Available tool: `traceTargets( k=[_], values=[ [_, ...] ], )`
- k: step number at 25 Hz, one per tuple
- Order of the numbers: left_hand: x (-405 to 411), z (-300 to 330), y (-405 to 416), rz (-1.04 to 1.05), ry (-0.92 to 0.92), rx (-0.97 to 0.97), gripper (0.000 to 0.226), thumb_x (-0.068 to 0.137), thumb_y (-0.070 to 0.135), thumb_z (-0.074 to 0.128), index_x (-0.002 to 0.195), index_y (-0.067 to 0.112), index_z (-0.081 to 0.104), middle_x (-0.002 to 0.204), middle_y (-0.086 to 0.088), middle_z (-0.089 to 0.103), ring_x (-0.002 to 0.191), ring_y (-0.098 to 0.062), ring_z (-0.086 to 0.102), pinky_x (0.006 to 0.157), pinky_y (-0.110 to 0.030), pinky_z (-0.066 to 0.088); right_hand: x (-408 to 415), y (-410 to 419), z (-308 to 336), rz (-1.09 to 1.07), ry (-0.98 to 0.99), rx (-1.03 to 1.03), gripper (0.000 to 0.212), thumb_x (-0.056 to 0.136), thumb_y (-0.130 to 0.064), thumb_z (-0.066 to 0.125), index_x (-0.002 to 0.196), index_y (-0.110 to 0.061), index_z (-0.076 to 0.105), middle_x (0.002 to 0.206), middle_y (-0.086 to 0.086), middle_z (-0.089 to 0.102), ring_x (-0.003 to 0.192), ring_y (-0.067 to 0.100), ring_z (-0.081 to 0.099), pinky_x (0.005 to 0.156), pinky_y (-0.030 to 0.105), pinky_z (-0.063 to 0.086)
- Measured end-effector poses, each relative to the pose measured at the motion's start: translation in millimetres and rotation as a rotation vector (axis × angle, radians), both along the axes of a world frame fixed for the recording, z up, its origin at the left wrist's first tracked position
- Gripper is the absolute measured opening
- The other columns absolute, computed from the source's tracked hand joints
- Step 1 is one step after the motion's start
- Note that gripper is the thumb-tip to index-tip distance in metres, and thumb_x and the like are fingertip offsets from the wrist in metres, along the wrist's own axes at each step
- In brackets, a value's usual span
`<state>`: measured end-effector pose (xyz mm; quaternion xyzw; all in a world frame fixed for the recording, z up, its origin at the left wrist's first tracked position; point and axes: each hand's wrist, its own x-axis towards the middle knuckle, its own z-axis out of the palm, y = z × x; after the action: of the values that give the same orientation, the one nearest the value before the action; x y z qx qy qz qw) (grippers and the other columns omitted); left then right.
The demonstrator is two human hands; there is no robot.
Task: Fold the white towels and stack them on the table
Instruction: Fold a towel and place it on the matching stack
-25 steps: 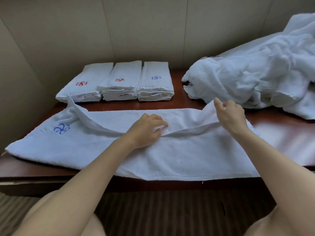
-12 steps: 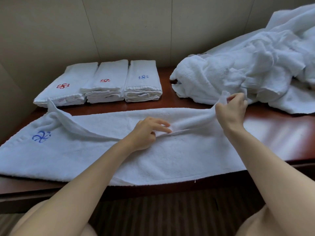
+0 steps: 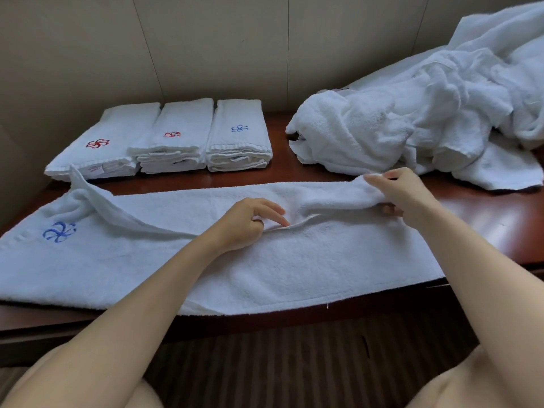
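**Towel lying across the table, both hands on its far flap**

A long white towel (image 3: 294, 260) is lying spread along the near edge of the dark wooden table (image 3: 485, 219), running from 9 o'clock to 3 o'clock, with its near hem hanging just over the table's front. Its far long edge is lying folded toward the middle, and a blue logo (image 3: 59, 231) is showing at the 9 o'clock end, where a corner of the flap is standing up.

The left hand (image 3: 250, 223) is resting at the towel's centre, fingers curled and pinching the flap's edge against the layer beneath. The right hand (image 3: 397, 195), at about 2 o'clock from it, is gripping the bunched flap between thumb and fingers and holding it slightly above the table (the thumb is tucked under the cloth).

At 11 o'clock, three stacks of folded towels are sitting side by side against the wall: the left stack (image 3: 100, 142) and the middle stack (image 3: 176, 136) are showing red logos, and the right stack (image 3: 238, 136) a blue one. They are touching one another and lying well apart from the spread towel.

At 1 to 2 o'clock, a pile (image 3: 412, 119) of crumpled white towels is heaped on the table, its near edge lying just beyond the right hand.
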<state>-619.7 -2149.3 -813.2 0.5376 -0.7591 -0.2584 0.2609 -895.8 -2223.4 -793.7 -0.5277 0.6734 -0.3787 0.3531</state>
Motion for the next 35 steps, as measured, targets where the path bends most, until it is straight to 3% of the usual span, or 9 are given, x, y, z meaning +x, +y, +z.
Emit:
traceTargets(
  k=[3,6,9,12,16,22,27,31,35],
  values=[
    [0.3,0.1,-0.9,0.009,0.017,0.001,0.064,0.074,-0.020,0.032,0.092,0.024,0.074,0.118,0.010,0.061,0.113,0.002,0.048,0.089,0.001,0.030,3.4,-12.4,-5.9,-0.100,-0.048,-0.052,0.029,0.076,-0.014,0.068,0.103,-0.011,0.063,0.089,0.006,0.056,0.062,0.016,0.049,0.050,0.023,0.037],
    [2.7,0.6,-1.0,0.006,0.046,0.008,0.062,0.074,-0.020,0.032,0.089,0.024,0.074,0.119,0.007,0.063,0.111,0.003,0.050,0.089,0.002,0.033,0.5,-16.5,-3.1,-0.205,-0.070,-0.139,0.035,0.074,-0.023,0.064,0.102,-0.002,0.069,0.083,0.003,0.055,0.077,0.018,0.048,0.063,0.026,0.036],
    [1.8,1.7,-0.3,-0.007,0.056,0.002,0.062,0.074,-0.020,0.032,0.089,0.024,0.074,0.117,0.008,0.062,0.107,0.007,0.051,0.088,0.002,0.034,0.3,-6.3,8.4,0.028,-0.285,-0.013,0.030,0.087,-0.024,0.058,0.108,-0.003,0.063,0.087,0.004,0.051,0.075,0.014,0.048,0.063,0.028,0.038],
    [0.4,4.3,1.3,-0.016,0.061,0.002,0.061,0.074,-0.019,0.033,0.089,0.022,0.074,0.116,0.007,0.062,0.105,0.008,0.052,0.086,0.003,0.033,-4.3,9.5,17.3,0.174,-0.212,0.069,0.047,0.088,-0.031,0.062,0.131,-0.024,0.047,0.120,-0.007,0.047,0.107,0.009,0.047,0.084,0.026,0.040],
    [-0.5,5.0,2.8,-0.002,0.037,-0.018,0.058,0.076,-0.018,0.034,0.093,0.020,0.074,0.118,0.005,0.064,0.108,0.003,0.052,0.087,0.002,0.034,-17.5,24.3,23.5,0.355,-0.207,0.149,0.067,0.081,-0.025,0.073,0.138,-0.035,0.038,0.118,-0.006,0.049,0.103,0.009,0.058,0.078,0.028,0.052],
    [-2.4,-4.0,6.5,0.048,-0.095,-0.187,0.052,0.082,-0.012,0.042,0.121,0.013,0.064,0.124,-0.002,0.059,0.119,-0.015,0.050,0.101,-0.019,0.036,-26.7,12.1,-3.5,-0.012,0.312,-0.093,0.049,0.084,-0.005,0.061,0.129,-0.017,0.049,0.116,0.014,0.058,0.105,0.028,0.053,0.081,0.031,0.042],
    [12.8,0.3,16.2,0.273,-0.556,-0.160,0.036,0.098,0.032,0.040,0.133,0.028,0.050,0.140,-0.001,0.042,0.131,-0.019,0.035,0.105,-0.035,0.026,8.6,21.8,4.6,-0.068,0.891,-0.092,0.045,0.090,-0.029,0.058,0.129,-0.013,0.041,0.131,0.019,0.041,0.120,0.039,0.040,0.094,0.045,0.035],
    [56.2,5.8,27.6,0.544,-0.745,-0.112,0.042,0.099,0.043,0.033,0.134,0.026,0.048,0.146,-0.006,0.036,0.135,-0.024,0.029,0.107,-0.036,0.021,89.2,44.8,16.4,0.316,0.841,-0.444,0.038,0.092,-0.033,0.056,0.125,-0.015,0.053,0.128,0.012,0.047,0.118,0.032,0.044,0.093,0.041,0.038],
    [126.3,9.5,52.9,0.880,-0.658,-0.122,0.041,0.098,0.033,0.038,0.135,0.016,0.044,0.140,-0.015,0.037,0.129,-0.032,0.033,0.100,-0.043,0.030,182.6,74.8,-1.8,0.759,0.669,-0.528,0.028,0.096,-0.029,0.049,0.119,-0.018,0.059,0.127,0.006,0.053,0.118,0.026,0.048,0.097,0.038,0.040]
  ],
)
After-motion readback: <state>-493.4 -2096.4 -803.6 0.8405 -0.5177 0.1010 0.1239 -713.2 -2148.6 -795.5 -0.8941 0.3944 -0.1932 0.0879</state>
